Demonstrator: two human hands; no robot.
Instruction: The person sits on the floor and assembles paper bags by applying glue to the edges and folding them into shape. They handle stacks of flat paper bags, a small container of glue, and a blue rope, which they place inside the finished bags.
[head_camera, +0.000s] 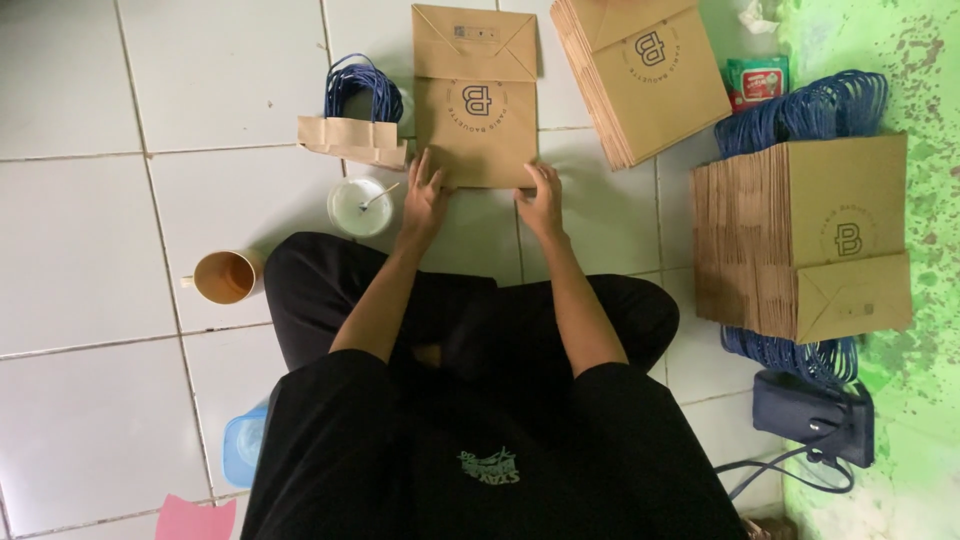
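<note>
A flat brown paper bag (475, 95) with a round dark logo lies on the white tile floor (80, 250) in front of my crossed legs. My left hand (423, 195) presses on its near left corner, fingers spread. My right hand (543, 196) presses its near right corner the same way. Neither hand grips anything; both lie flat on the bag's lower edge.
Left of the bag lie brown paper strips with blue rope handles (355, 115), a small white glue cup with a stick (360, 206) and a tan mug (224, 276). A stack of flat bags (645, 75) sits at upper right, a finished pile with blue handles (805, 235) at right, a dark pouch (812, 415) below.
</note>
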